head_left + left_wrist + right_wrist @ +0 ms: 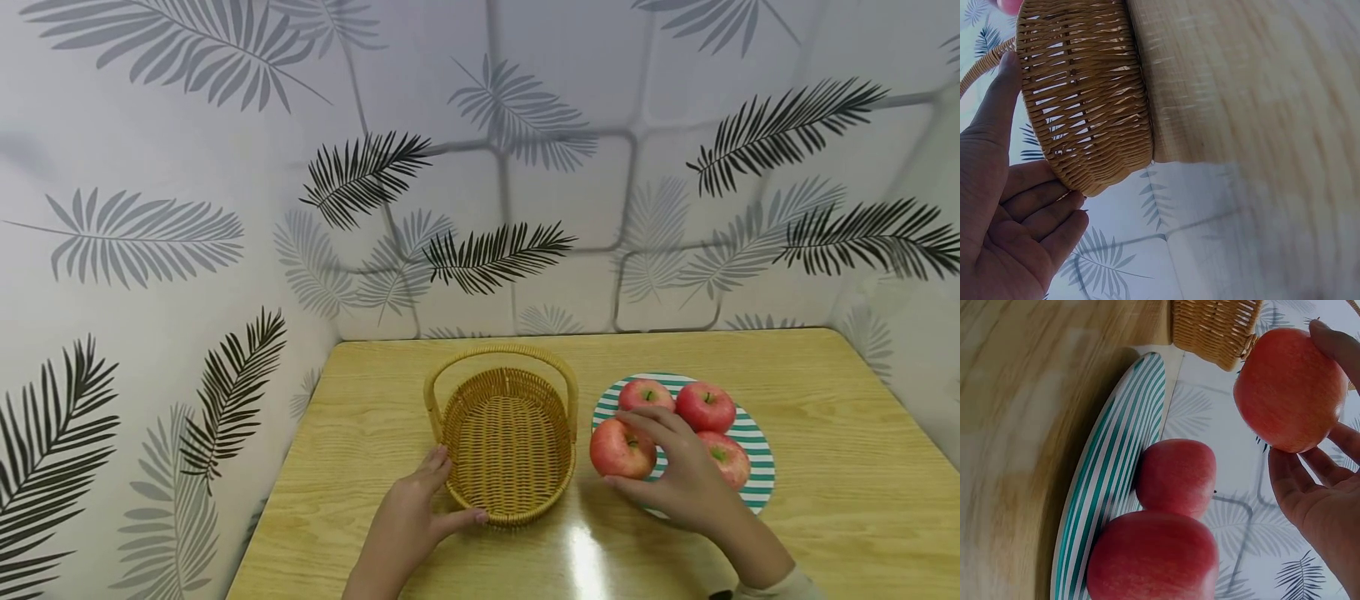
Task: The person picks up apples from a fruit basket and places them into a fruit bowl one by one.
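A round wicker basket [525,518] with an upright arched handle stands on the table, with nothing inside it. My left hand [412,512] touches the basket's near left side, thumb and fingers spread along its rim; the left wrist view shows the fingers [1041,203] against the outer weave. To the right, my right hand [686,475] grips a red apple [622,450] between thumb and fingertips. That apple is raised above the left edge of a striped plate [759,457], as the right wrist view shows. Three more red apples [706,406] lie on the plate.
The wooden table [375,392] carries the basket and the plate side by side, a narrow gap between them. Behind and to the left hangs a pale covering [450,200] printed with grey and black leaves.
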Demonstrator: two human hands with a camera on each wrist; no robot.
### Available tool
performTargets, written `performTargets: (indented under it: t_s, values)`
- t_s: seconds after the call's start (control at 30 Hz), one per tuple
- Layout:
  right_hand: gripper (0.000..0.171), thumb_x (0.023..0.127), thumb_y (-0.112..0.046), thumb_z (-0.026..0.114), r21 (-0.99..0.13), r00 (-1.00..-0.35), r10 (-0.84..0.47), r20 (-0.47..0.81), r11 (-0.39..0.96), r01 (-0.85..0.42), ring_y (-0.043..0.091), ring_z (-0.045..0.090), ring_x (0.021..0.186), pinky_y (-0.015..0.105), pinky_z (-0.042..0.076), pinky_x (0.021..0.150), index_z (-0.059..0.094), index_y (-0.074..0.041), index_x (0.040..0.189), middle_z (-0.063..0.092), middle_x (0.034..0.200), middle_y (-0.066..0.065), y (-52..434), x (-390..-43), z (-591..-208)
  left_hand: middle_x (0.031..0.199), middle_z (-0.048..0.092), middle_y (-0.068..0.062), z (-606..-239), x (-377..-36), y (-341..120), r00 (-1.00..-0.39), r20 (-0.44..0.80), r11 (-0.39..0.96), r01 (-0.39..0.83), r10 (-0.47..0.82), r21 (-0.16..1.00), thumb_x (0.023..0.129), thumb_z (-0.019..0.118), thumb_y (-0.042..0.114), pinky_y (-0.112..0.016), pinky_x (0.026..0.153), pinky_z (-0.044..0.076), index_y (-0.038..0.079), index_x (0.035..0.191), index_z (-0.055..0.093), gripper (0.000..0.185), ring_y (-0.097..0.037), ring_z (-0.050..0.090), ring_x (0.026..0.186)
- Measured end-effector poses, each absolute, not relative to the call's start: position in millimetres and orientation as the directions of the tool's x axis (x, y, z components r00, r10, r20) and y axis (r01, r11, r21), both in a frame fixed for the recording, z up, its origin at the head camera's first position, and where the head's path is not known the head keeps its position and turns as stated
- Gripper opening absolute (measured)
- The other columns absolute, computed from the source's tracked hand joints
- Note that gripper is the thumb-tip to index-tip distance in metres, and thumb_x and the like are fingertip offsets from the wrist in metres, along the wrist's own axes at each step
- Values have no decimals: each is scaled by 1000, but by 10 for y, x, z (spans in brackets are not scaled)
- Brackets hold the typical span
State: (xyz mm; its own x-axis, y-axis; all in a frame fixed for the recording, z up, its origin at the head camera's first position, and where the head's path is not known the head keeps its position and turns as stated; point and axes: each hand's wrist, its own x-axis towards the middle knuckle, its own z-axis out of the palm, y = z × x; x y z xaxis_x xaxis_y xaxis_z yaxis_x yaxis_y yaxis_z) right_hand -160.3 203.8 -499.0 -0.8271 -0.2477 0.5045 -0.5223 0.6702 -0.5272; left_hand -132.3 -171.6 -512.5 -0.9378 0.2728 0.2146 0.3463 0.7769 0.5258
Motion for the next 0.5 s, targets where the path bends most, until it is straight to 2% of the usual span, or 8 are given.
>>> performTargets:
  t_s: [0.17,0.2,0.4,0.5]
  values:
    - [77,67,-27,104,-511,-844,-246,476,704,-494,23,61,124,47,60,96,71,-17,136,66,136,1,2096,-1609,-5007,152,54,-28,-5106,-1314,-1706,-939,213,778,342,268,527,78,88,55,-48,109,54,-10,138,64,91,-39,56,142]
    - [77,67,-28,104,-508,-845,-245,475,708,-490,23,61,123,49,61,94,71,-16,136,66,135,1,2107,-1613,-5013,152,54,-28,-5104,-1314,-1704,-940,212,778,341,268,528,78,88,55,-48,109,54,-10,139,64,91,-39,56,142]
    - [76,66,-30,104,-481,-846,-242,475,734,-480,22,62,117,47,65,87,72,-9,132,66,130,4,2172,-1636,-5069,152,53,-28,-5114,-1320,-1706,-940,210,775,342,270,532,78,87,55,-48,109,54,-10,138,64,92,-39,56,143]
    - [76,66,-30,104,-482,-855,-240,461,741,-467,25,61,120,53,63,89,72,-8,132,65,132,8,2201,-1641,-5103,152,53,-28,-5122,-1322,-1709,-940,210,775,341,269,532,78,87,56,-48,109,54,-10,138,64,92,-38,56,143]
